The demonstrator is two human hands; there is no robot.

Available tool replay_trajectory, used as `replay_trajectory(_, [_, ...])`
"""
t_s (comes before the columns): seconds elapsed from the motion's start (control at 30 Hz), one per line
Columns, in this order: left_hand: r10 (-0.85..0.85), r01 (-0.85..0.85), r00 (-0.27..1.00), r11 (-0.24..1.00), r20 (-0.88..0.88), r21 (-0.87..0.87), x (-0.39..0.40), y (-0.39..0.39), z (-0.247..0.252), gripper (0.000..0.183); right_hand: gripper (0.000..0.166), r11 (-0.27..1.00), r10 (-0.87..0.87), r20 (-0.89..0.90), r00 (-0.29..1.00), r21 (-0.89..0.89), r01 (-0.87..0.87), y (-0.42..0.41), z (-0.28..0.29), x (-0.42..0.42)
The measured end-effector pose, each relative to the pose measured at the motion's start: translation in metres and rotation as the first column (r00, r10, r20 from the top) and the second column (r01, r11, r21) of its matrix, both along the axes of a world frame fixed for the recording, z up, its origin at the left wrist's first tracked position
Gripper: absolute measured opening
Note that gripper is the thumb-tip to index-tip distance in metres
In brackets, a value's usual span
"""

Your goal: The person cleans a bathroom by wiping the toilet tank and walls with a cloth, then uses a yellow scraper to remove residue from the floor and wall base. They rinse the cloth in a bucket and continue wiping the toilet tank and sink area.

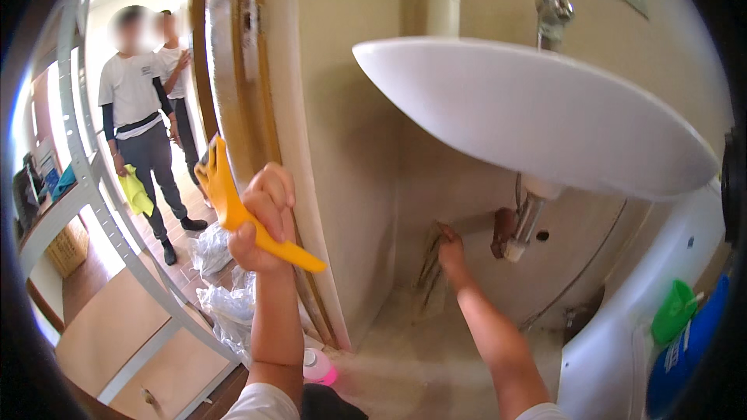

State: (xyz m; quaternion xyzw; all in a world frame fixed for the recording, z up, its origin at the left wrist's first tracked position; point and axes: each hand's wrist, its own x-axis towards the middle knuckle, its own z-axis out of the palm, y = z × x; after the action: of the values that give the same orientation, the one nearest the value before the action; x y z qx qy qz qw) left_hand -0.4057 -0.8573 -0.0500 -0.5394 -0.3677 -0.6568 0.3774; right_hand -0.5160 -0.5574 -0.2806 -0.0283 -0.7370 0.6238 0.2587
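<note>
My left hand (265,219), raised before the door frame, is closed around the handle of a yellow plastic tool (233,210), whose wider head points up; the kind of tool cannot be told. Low under the white washbasin (525,116), my right hand (451,248) reaches to the wall, its fingers at a thin, dark-streaked cloth or film (430,268). The basin's drain pipe (528,221) hangs to the right of that hand. Whether the cloth or film is gripped or only touched is blurred.
Two people in white shirts stand beyond the doorway; one holds a yellow-green cloth (137,189). Clear plastic bags (224,291) lie near the threshold. A bottle of pink liquid (319,366) stands on the floor. A metal shelf rack (87,175) is at left, green (671,312) and blue (688,356) containers at right.
</note>
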Motion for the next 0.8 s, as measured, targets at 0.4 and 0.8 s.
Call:
replay_trajectory(0.4, [-0.565,0.561,0.825,0.821,0.016,0.104,0.022,0.03,0.128,0.034,0.021,0.849,0.428,0.257,0.866,0.215,-0.483,-0.048,0.113,0.121])
replay_trajectory(0.8, [-0.164,0.436,0.571,0.891,0.804,-0.127,0.074,0.041,0.18,0.057,0.015,0.865,0.349,0.467,0.812,0.173,-0.471,-0.026,0.194,0.304])
